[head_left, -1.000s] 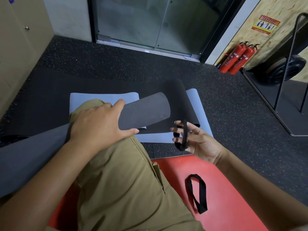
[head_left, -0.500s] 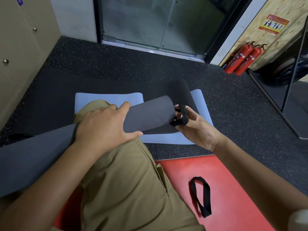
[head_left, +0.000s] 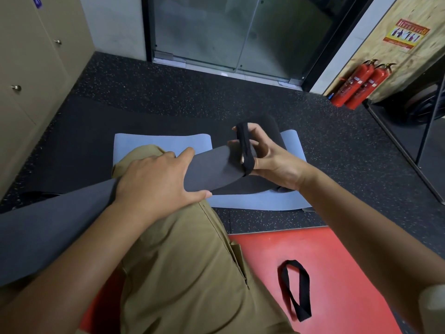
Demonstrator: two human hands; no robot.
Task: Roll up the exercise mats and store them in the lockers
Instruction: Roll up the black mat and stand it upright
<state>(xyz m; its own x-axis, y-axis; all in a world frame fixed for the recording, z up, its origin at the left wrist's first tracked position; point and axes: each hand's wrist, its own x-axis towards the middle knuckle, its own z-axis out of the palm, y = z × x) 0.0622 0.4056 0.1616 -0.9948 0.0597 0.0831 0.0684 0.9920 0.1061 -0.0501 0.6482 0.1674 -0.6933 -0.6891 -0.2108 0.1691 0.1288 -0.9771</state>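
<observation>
Lying across the thigh, the rolled mat [head_left: 212, 169] is kept steady so its free end sticks out toward the right, where a strap can be slid on. The roll is pinned by the left hand [head_left: 156, 182], palm down, fingers curled over the top and thumb tucked under the near edge; this grip is judged to stop it unrolling. Beyond the knee a blue mat [head_left: 255, 201] is laid flat on the floor, with a second dark roll [head_left: 267, 131] resting on it, apparently already rolled. A red mat [head_left: 337, 273] is spread under the seated person, not yet rolled. Lockers [head_left: 31, 68] are stood along the left wall, doors closed, so storing is judged still ahead. The right hand [head_left: 267, 157] is held at the roll's end, fingers spread apart inside a black strap [head_left: 244, 148], stretching the loop open so it can be passed over the end. A spare strap [head_left: 295, 290] is left lying on the red mat, near at hand, probably for another roll. Two extinguishers [head_left: 358, 85] are stood by the right wall under a sign [head_left: 405, 33]; its writing is too small to be read. A blue tag on a locker is unreadable too.
</observation>
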